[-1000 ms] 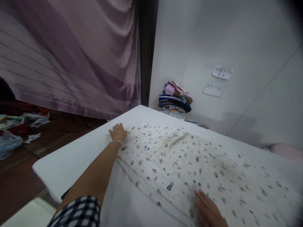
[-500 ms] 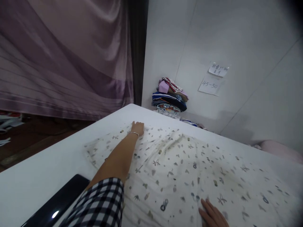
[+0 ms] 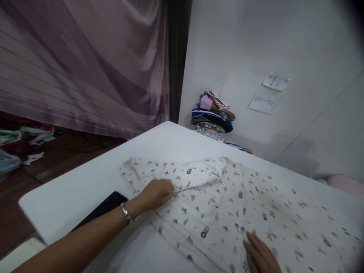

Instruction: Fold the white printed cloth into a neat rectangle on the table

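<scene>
A white cloth [image 3: 199,212] printed with small grey and brown motifs is spread over the white table, and part of its far edge is folded over toward me. My left hand [image 3: 159,192], with a silver bracelet at the wrist, is closed on the folded edge at the left of the cloth. The thumb side is partly hidden by the hand's back. Lower right, my right hand [image 3: 261,253] lies flat on the cloth with fingers stretched out, partly cut off by the frame's bottom.
A dark, glossy flat object [image 3: 106,207] lies on the table [image 3: 71,185] under my left forearm. Folded clothes [image 3: 213,113] are stacked by the wall, below paper signs [image 3: 263,102]. A purple curtain [image 3: 119,68] hangs at left. Scraps and bags [image 3: 17,148] lie on the floor.
My left hand has drawn back toward me from the far edge, pulling the cloth's edge over into a fold. My right hand stays on the cloth. The view has shifted slightly left.
</scene>
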`<state>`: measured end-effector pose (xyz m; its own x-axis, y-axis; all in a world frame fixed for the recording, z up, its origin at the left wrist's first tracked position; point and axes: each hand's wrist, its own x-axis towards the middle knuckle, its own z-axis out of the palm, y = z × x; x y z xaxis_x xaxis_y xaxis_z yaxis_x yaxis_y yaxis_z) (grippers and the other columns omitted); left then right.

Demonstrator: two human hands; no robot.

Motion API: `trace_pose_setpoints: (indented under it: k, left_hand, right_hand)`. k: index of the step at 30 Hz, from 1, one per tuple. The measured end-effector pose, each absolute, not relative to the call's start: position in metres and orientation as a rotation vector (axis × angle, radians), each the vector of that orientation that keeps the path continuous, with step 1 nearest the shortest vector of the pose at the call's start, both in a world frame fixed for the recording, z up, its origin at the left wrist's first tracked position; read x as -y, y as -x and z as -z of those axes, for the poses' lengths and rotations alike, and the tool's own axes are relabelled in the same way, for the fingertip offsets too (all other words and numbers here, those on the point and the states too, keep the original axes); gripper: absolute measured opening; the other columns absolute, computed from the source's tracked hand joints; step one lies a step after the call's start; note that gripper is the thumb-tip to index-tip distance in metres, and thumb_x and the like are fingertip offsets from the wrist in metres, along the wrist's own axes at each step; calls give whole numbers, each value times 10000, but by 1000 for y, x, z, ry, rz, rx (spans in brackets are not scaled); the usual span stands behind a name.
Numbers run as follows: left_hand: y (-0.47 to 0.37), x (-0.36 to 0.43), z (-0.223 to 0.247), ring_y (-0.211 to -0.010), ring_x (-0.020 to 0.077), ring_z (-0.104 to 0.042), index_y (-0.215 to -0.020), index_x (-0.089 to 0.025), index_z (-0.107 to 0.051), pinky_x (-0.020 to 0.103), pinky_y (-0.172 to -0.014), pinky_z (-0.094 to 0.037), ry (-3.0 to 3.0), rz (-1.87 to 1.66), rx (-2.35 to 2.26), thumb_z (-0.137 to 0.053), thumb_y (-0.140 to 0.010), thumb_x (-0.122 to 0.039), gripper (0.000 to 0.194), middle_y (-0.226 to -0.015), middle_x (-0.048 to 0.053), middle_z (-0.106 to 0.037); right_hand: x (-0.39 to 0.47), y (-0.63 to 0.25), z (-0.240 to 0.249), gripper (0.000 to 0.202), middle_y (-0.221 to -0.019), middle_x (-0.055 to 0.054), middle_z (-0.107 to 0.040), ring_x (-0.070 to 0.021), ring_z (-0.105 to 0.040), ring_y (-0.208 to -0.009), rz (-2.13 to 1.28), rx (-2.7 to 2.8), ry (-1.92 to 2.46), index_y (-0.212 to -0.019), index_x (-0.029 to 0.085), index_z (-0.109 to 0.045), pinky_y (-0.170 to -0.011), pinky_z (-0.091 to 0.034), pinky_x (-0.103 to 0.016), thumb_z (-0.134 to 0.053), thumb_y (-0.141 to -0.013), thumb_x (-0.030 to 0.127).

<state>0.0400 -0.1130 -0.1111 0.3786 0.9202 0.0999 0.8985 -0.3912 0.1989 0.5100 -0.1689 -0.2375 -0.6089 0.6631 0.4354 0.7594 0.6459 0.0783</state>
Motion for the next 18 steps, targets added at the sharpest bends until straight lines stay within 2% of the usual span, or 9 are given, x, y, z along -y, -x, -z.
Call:
trace_pose_setpoints:
  k: [4,6,11,14,18]
  left_hand:
    - [-22,82,93,-921,188,-604,-1002,-220,-614,280,-736,-435,-2096,-467,-2156,-392,-917,-408,303,-1042,45,-656]
    - [-13,62,92,-998,234,-598,-1012,-193,-626,311,-768,-443,-1895,-405,-2312,-405,-898,-444,353,-1113,89,-643]
    - [-14,34,105,-928,251,-621,-898,-191,-613,305,-723,-434,-1644,-293,-2246,-538,-802,-462,298,-985,98,-678]
    - [-24,31,113,-893,245,-620,-934,-186,-582,290,-682,-422,-1617,-303,-2221,-644,-717,-453,349,-997,100,-671]
    - [-30,33,113,-842,192,-607,-912,-206,-549,260,-660,-401,-1648,-402,-2180,-623,-740,-375,253,-937,40,-667]
  right_hand:
    - [171,-510,232,466,-1390,-16,-520,-258,-568,-1189,330,2526,1142,-1366,320,-503,-844,-563,-335,-518,-902,367]
    - [171,-512,232,484,-1403,-13,-504,-264,-571,-1184,314,2539,1178,-1377,323,-493,-817,-573,-330,-527,-899,395]
    - [170,-514,235,483,-1399,-1,-509,-263,-580,-1172,298,2514,1190,-1375,337,-491,-807,-576,-331,-528,-902,425]
    - [171,-515,233,482,-1414,-2,-495,-260,-560,-1198,309,2518,1170,-1378,324,-487,-839,-566,-335,-523,-905,406]
    - [175,-508,230,449,-1403,-6,-509,-246,-555,-1206,315,2513,1185,-1362,315,-506,-869,-553,-321,-503,-917,376]
